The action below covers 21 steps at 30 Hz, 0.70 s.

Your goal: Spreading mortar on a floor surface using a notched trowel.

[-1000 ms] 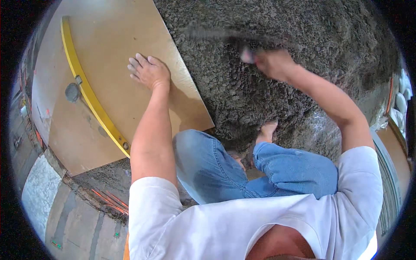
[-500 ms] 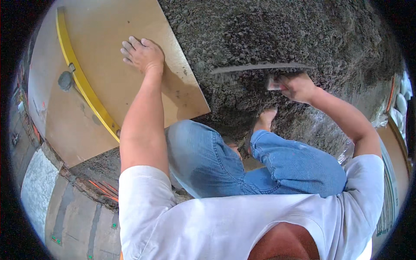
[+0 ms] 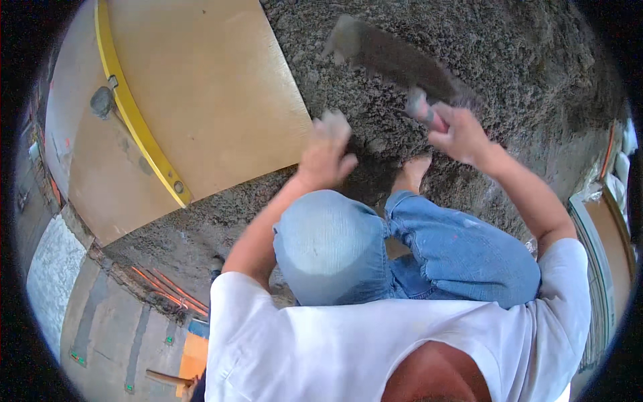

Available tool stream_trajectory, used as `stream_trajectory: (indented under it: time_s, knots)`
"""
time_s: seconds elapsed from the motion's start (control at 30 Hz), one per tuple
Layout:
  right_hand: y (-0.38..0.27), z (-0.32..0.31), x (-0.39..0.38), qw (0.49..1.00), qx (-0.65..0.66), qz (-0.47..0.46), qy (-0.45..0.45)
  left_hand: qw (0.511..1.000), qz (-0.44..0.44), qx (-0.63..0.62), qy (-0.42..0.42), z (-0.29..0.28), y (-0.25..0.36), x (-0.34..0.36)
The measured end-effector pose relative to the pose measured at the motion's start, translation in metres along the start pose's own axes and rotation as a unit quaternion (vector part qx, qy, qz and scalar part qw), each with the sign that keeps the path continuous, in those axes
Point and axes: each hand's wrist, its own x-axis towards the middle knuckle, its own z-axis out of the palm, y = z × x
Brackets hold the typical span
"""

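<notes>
My right hand (image 3: 461, 135) is wrapped around the pinkish-red handle of a plastering trowel (image 3: 405, 61). The trowel's long flat blade is tilted above the rough, dark grey bed of damp mortar (image 3: 522, 60), blurred by motion. My left hand (image 3: 326, 151) is off the large tan tile (image 3: 214, 87), near its lower right corner and in front of my knee. Its thumb stands apart from the blurred fingers, and nothing shows in it. A yellow spirit level (image 3: 137, 124) lies across the tan tiles, with a grey round-headed mallet (image 3: 102, 102) beside it.
My bare foot (image 3: 413, 173) stands on the mortar between the hands. Orange pipes or rods (image 3: 167, 289) run along the lower left. Stacked boards or tiles (image 3: 596, 268) stand at the right edge, with white bags (image 3: 619, 164) beyond. An orange piece (image 3: 194, 355) lies near my left side.
My left hand has lifted off the tile and moved right and nearer to me. The trowel has turned in my right hand, its blade swinging from edge-on to showing its flat face.
</notes>
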Motion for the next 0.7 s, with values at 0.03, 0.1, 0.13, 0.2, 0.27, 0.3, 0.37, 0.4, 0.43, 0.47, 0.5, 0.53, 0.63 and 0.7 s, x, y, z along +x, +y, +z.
stream_trajectory:
  time_s: [0.03,0.1,0.13,0.2,0.27,0.3,0.37,0.4,0.43,0.47,0.5,0.53,0.63,0.7]
  knots:
    - [-0.001,0.003,-0.006,0.999,0.010,0.022,-0.035,0.987,0.139,-0.045,0.063,0.012,-0.003,-0.026]
    - [-0.006,0.007,-0.022,0.994,0.025,0.059,-0.093,0.991,0.055,-0.032,0.115,0.003,-0.018,-0.034]
    - [-0.006,0.008,-0.031,0.993,0.025,0.065,-0.094,0.980,-0.008,0.007,0.199,-0.005,-0.033,-0.037]
    - [0.001,0.009,-0.037,0.977,-0.027,0.041,-0.207,0.934,-0.131,0.054,0.329,-0.021,-0.081,-0.031]
    - [0.016,0.004,-0.028,0.975,-0.078,0.000,-0.208,0.900,-0.210,0.094,0.370,-0.043,-0.127,-0.027]
    - [0.021,0.002,-0.024,0.969,-0.129,-0.038,-0.207,0.893,-0.227,0.125,0.369,-0.056,-0.137,-0.020]
    - [0.016,-0.011,0.003,0.979,-0.125,-0.050,-0.155,0.879,-0.282,0.146,0.357,-0.062,-0.143,0.003]
    - [0.012,-0.018,0.021,0.988,-0.082,0.006,-0.127,0.862,-0.337,0.163,0.342,-0.063,-0.143,0.010]
    - [0.015,-0.022,0.039,0.990,-0.086,0.008,-0.110,0.864,-0.335,0.163,0.340,-0.062,-0.138,0.017]
    - [0.013,-0.025,0.052,0.995,-0.056,-0.001,-0.087,0.854,-0.352,0.161,0.347,-0.060,-0.134,0.023]
    - [0.012,-0.024,0.057,0.997,-0.016,-0.002,-0.069,0.844,-0.369,0.159,0.355,-0.059,-0.132,0.028]
    - [0.009,-0.020,0.057,0.999,0.003,0.011,-0.044,0.844,-0.369,0.159,0.354,-0.059,-0.132,0.028]
    - [-0.012,-0.003,0.050,0.999,0.014,0.032,-0.011,0.851,-0.369,0.160,0.337,-0.059,-0.135,0.024]
    - [-0.006,0.010,0.032,0.995,-0.007,0.024,-0.100,0.845,-0.382,0.168,0.334,-0.058,-0.137,0.024]
